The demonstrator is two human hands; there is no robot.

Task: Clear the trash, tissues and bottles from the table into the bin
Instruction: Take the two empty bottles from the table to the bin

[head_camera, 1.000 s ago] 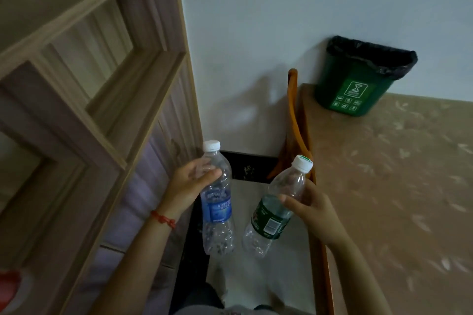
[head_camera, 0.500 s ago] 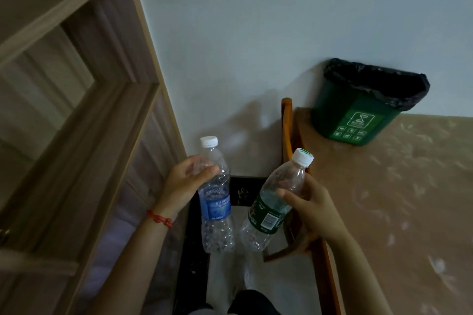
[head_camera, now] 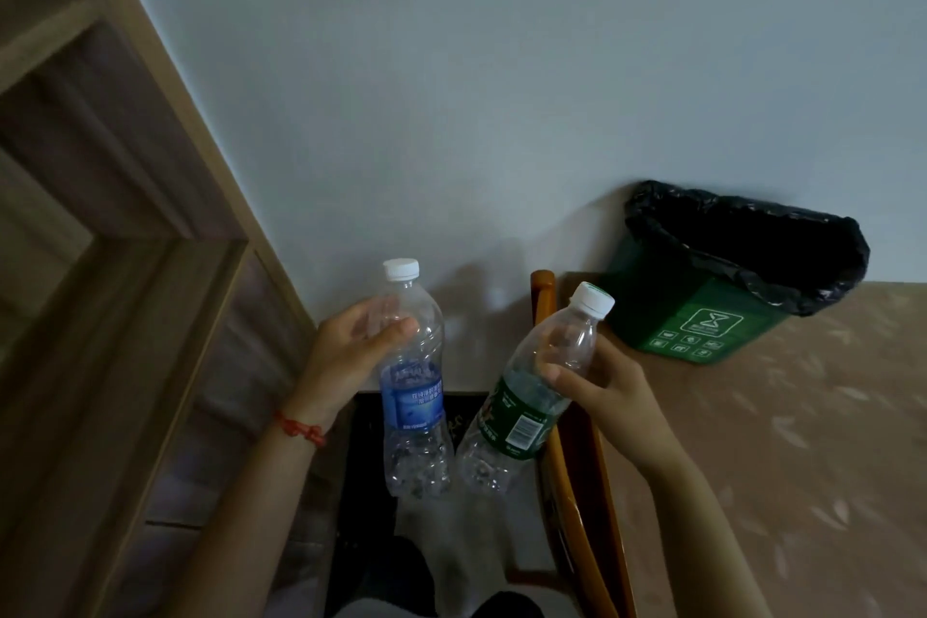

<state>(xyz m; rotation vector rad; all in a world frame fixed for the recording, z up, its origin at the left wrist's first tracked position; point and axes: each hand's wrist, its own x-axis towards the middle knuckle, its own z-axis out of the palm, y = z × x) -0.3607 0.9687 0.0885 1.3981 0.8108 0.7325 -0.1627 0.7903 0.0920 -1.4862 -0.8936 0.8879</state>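
Observation:
My left hand (head_camera: 346,356) grips a clear plastic bottle with a blue label (head_camera: 414,396), held nearly upright. In my right hand (head_camera: 607,391) is a clear bottle with a green label (head_camera: 521,412), tilted with its white cap pointing up and right. Both bottles hang over the gap left of the table. The green bin (head_camera: 702,321), lined with a black bag, stands on the table's far left corner against the wall, to the upper right of the green-label bottle. The bin's mouth is open.
The beige patterned table (head_camera: 777,467) fills the right side, with a wooden chair back (head_camera: 572,457) along its left edge. A tall wooden shelf unit (head_camera: 125,316) stands at the left. A pale wall (head_camera: 501,90) is straight ahead.
The view has swung right and up, so the shelf has slid left and the bin has come closer. Both hands have raised their bottles a little toward the bin.

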